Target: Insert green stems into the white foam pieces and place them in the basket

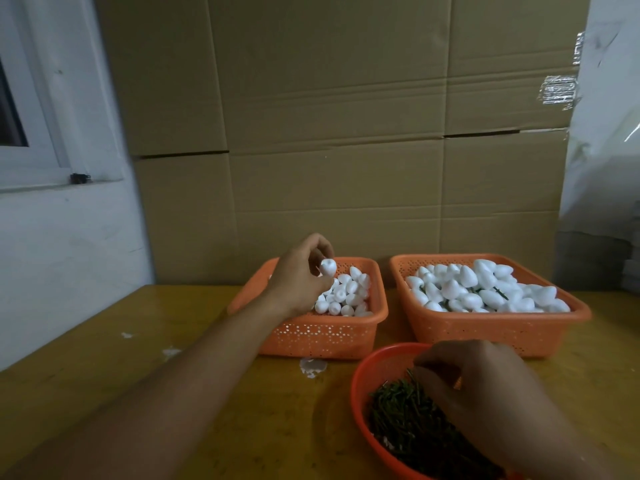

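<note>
Over the left orange basket (308, 336), head view: left hand (298, 278) pinches one white foam piece (328, 267) between thumb and fingertips, lifted just above the pile of loose foam pieces (346, 294) in that basket. No stem visible in it. Right hand (485, 393) is down in the round red bowl (360, 393), fingers curled into the heap of green stems (408, 424); whether it has actually pinched a stem, cannot tell, fingertips hidden. Right orange basket (498, 329) is fuller, foam pieces (485, 287) heaped, a few dark green stems poking out between them, so likely the finished pile. All three containers sit on a yellow table (173, 341) with white crumbs near the left basket; cardboard boxes (329, 133) stacked behind.

Handling guess: foam looks very light, dry, dents and sheds easily, so a soft fingertip pinch round the fat middle is right, leaving one end free for the stem. Squeeze too hard and it crumbles. Stems look thin, stiff, tangled; take a single one near one end, push straight in, no bending.
</note>
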Demonstrator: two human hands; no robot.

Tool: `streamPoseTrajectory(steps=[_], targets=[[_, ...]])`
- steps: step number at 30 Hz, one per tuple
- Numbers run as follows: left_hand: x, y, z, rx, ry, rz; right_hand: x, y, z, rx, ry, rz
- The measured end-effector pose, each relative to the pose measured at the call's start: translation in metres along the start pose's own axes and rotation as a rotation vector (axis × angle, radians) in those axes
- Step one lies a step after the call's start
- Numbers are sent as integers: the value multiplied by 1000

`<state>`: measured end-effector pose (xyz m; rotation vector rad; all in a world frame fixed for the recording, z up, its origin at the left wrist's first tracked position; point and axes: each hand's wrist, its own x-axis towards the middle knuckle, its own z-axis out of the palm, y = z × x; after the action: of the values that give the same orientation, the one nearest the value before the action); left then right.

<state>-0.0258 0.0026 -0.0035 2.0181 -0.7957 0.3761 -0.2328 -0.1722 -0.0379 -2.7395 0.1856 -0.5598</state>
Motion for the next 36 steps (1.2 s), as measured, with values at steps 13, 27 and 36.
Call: streamPoseTrajectory(steps=[13, 27, 36], targets=[[-103, 35, 24, -374, -118, 95, 2, 4, -1, -135, -399, -101], [-123, 42, 35, -727, -315, -127, 9, -5, 17, -197, -424, -46], [-120, 48, 27, -1069, -260, -342, 9, 1, 11, -25, -309, -33]])
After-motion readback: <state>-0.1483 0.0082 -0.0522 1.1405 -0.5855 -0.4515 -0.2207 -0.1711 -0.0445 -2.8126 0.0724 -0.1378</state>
